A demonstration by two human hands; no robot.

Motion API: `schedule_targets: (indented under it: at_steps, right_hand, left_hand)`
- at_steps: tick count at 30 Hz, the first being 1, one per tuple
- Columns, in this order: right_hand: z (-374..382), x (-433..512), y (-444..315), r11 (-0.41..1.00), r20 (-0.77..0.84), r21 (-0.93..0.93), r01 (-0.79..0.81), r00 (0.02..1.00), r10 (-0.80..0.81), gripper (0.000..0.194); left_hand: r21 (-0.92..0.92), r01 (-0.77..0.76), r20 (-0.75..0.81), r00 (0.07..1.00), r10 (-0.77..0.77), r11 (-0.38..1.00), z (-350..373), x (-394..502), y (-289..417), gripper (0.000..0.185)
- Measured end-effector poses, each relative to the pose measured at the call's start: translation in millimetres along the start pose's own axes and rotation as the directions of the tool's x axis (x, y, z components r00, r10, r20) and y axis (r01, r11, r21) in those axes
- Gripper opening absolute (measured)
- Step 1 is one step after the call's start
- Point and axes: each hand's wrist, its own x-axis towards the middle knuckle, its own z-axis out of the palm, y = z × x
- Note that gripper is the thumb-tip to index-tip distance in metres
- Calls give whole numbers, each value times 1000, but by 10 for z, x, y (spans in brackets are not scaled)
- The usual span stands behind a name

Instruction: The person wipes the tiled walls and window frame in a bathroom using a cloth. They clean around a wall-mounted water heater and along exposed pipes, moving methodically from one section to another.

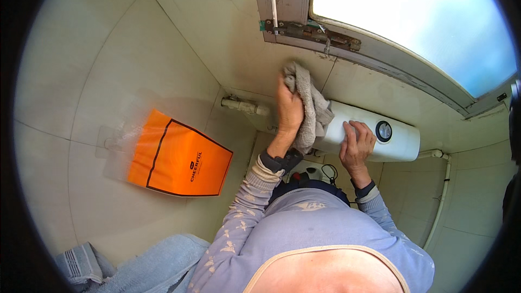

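My left hand (290, 108) holds a crumpled grey cloth (309, 106) against the tiled wall below the window frame, left of a white toilet cistern (397, 140). The cloth hangs down beside the cistern's left end. My right hand (357, 146) rests with its fingertips on the cistern's edge, left of the round flush button (384, 131), and holds nothing. Dark bands circle both wrists.
A window (407, 20) with a worn metal frame and rusty latch (313, 34) is above. A white pipe (244, 106) juts out at the left corner. An orange bag (183, 156) hangs on the left wall; blue towels (158, 264) hang lower left. Another pipe (441, 195) runs down at right.
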Motion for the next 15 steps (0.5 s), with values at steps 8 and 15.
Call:
schedule_targets:
  at_steps: [8,15]
  right_hand:
    - [-17,-13,-6,999,-17,28,-22,1000,23,49]
    - [-11,-2,-1,1000,-10,9,-21,1000,21,50]
  left_hand:
    - [637,-320,-429,609,668,701,-659,860,562,39]
    - [741,-368,-244,632,736,562,-35,604,-83,33]
